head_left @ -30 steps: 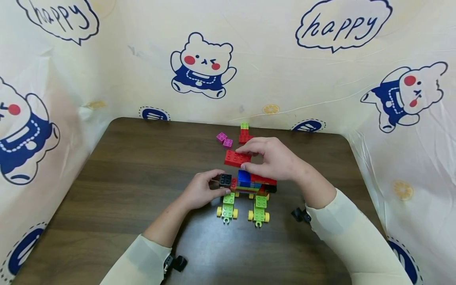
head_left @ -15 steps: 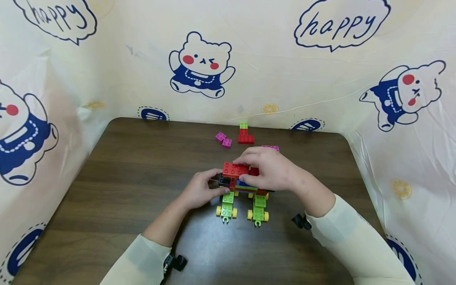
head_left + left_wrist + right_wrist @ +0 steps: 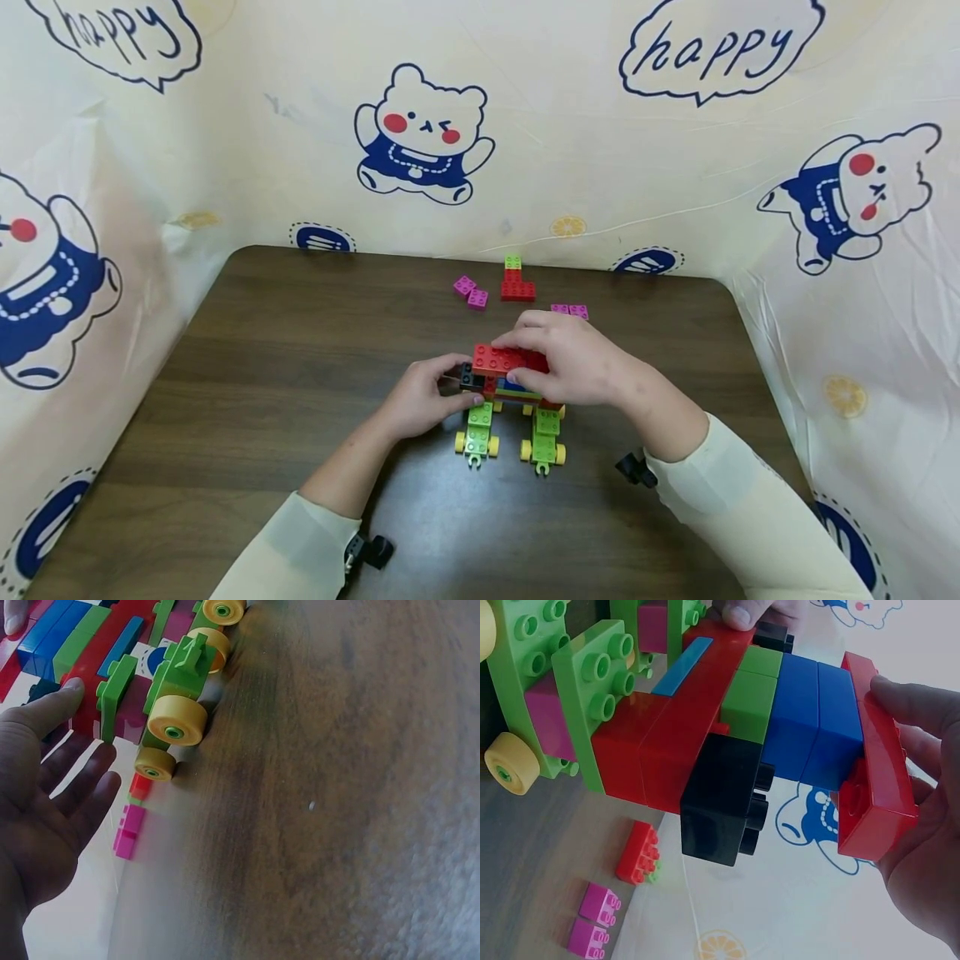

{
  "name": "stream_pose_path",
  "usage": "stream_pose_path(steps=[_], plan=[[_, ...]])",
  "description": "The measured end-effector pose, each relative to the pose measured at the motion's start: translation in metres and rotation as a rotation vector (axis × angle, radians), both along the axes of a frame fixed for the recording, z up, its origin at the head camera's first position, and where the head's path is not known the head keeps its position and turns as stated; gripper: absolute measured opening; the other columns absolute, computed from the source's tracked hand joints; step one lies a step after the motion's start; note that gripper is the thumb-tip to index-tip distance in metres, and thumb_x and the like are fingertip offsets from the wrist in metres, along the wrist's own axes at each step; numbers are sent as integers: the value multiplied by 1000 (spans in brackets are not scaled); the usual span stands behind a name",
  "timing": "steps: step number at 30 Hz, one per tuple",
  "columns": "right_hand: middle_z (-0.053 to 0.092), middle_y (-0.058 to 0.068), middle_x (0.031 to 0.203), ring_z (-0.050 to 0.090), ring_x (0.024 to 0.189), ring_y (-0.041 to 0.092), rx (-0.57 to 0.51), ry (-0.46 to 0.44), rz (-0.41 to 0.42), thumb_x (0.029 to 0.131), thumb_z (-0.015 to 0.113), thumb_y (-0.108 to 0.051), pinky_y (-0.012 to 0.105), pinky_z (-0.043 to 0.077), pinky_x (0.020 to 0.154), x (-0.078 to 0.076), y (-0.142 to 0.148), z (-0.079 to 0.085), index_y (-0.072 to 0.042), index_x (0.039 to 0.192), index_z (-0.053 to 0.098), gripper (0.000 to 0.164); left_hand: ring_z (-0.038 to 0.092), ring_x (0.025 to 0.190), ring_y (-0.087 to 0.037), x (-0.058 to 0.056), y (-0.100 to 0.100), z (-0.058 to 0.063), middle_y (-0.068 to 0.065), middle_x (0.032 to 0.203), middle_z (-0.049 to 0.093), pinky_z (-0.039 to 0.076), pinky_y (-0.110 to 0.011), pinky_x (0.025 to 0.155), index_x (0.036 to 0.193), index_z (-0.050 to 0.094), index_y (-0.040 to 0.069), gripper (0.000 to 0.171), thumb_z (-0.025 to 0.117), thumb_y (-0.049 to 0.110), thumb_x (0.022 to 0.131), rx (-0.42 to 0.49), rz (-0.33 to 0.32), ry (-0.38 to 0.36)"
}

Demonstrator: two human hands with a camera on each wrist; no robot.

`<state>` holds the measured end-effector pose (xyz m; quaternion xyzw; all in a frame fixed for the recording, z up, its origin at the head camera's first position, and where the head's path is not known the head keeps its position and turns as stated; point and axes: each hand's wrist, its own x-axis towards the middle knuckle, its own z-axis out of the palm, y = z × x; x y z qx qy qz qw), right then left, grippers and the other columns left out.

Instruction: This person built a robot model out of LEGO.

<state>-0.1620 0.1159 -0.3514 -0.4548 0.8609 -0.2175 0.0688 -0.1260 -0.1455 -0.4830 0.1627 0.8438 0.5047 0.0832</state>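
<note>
Left hand (image 3: 420,402) grips model (image 3: 684,724), right hand (image 3: 577,358) red brick (image 3: 489,360).

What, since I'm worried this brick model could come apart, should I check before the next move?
1. Left hand steadies the brick model: ok, it grips one end.
2. Right hand controls the top red brick: ok, thumb and fingers pinch it.
3. Top red brick sits above the blue bricks: ok.
4. Top red brick fully pressed down: cannot tell.
5. Magenta bricks apart from the brick model: ok, they lie beyond it.
</note>
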Motion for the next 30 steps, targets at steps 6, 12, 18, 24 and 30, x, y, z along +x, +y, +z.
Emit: stream_pose_path(steps=[6, 12, 18, 24, 30], plan=[[64, -6, 109, 57, 92, 10, 1, 28, -15, 91, 82, -26, 26, 52, 75, 5, -1, 0, -22, 134, 69, 46, 69, 111, -14, 0, 0, 1, 9, 120, 72, 56, -47, 97, 128, 69, 28, 43, 85, 27, 89, 1, 2, 22], [64, -5, 113, 58, 97, 11, 15, 27, -37, 91, 82, -27, 29, 53, 82, 8, -1, -3, -22, 138, 66, 49, 69, 110, -14, 0, 0, -1, 9, 120, 72, 56, -46, 97, 128, 69, 28, 42, 85, 26, 89, 4, -3, 26], [66, -3, 131, 58, 116, 12, 14, -16, -62, 92, 81, -33, 37, 53, 99, 7, 7, -6, -19, 144, 60, 59, 69, 111, -15, 0, 1, -3, 8, 120, 72, 55, -47, 98, 129, 68, 28, 42, 85, 26, 90, -5, -6, 14], [65, -3, 131, 55, 123, 15, -113, 80, -42, 89, 84, -36, 41, 51, 102, 11, 26, -14, -19, 134, 69, 50, 69, 111, -16, -1, 3, -2, 8, 120, 72, 55, -48, 98, 131, 68, 28, 44, 84, 29, 90, -20, -3, 10], [72, -4, 121, 58, 119, 17, -247, 128, -28, 89, 84, -27, 43, 51, 100, 10, 35, -25, -19, 120, 78, 33, 69, 111, -16, 1, 2, -2, 8, 119, 73, 55, -48, 98, 131, 68, 26, 45, 85, 29, 89, -24, 10, 19]])
